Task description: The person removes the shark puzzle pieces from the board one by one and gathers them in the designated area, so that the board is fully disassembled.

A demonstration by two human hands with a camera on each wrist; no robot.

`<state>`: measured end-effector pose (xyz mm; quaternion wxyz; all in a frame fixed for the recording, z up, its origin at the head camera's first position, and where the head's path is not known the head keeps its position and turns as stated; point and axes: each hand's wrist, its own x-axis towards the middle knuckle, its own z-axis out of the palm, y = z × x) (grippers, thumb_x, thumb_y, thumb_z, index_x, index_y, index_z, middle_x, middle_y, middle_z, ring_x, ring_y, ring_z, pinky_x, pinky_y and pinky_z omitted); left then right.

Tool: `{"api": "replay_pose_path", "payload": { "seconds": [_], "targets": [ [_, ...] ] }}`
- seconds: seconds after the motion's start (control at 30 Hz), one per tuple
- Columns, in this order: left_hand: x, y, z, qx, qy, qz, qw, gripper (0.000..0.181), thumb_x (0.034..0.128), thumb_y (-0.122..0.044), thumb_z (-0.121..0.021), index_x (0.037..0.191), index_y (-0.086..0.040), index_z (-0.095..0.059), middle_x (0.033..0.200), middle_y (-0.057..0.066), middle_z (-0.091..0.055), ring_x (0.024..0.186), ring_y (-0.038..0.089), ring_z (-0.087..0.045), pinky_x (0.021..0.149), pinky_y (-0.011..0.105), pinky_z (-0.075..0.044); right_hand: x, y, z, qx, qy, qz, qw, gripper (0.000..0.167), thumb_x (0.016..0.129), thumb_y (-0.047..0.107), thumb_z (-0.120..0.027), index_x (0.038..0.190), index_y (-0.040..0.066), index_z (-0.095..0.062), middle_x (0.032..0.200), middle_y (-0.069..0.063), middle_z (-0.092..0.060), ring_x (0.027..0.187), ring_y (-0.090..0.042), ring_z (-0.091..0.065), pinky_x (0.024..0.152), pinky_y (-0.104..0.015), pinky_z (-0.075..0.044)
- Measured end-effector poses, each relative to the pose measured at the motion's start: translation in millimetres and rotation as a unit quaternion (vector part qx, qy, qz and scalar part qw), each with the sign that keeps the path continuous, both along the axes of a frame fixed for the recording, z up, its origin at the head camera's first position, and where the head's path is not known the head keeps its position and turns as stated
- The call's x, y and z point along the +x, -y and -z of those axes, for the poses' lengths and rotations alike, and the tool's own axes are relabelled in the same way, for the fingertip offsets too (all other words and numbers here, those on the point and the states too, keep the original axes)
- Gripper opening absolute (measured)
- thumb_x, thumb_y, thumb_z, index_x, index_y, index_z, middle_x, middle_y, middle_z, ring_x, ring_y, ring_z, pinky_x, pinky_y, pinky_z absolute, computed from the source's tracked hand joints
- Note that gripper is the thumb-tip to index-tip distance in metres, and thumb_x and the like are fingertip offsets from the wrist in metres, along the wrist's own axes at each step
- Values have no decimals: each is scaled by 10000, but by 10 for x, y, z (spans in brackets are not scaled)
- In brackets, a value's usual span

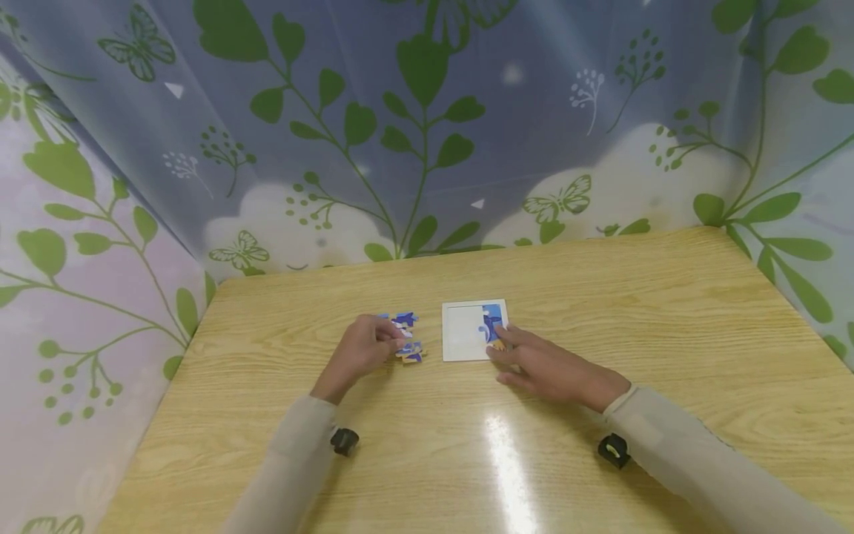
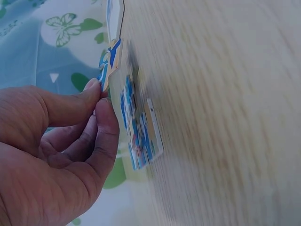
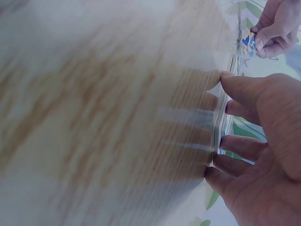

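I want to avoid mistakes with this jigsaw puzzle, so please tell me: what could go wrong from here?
The left hand pinches a jigsaw piece near one edge, so the grip might slip or the piece twist. Loose jigsaw pieces lie close to that hand, which could knock them. The right hand is at the edge of the white puzzle tray; a push may shift the tray or the placed pieces in its right part.
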<state>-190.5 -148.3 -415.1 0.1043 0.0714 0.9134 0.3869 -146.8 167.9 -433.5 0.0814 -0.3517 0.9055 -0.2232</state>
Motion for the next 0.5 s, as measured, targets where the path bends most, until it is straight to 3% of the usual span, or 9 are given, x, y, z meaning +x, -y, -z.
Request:
{"api": "replay_pose_path", "payload": {
  "seconds": [0.23, 0.5],
  "targets": [
    [33, 83, -13, -119, 0, 89, 9999, 37, 902, -49, -736, 908, -22, -761, 793, 59, -686, 710, 174, -598, 614, 281, -509, 0, 1, 3, -7, -18, 5, 10000, 476, 1008, 175, -644, 1399, -74, -534, 1542, -368, -282, 1436, -515, -280, 1132, -574, -315],
    [59, 123, -24, -405, -291, 209, 9985, 35, 884, -33, -744, 858, -26, -767, 761, 30, -689, 706, 154, -595, 619, 285, -491, 2, 0, 6, -20, -1, 16, 10000, 474, 1009, 177, -644, 1398, -71, -536, 1543, -365, -283, 1436, -516, -281, 1130, -575, -320]
  ]
}}
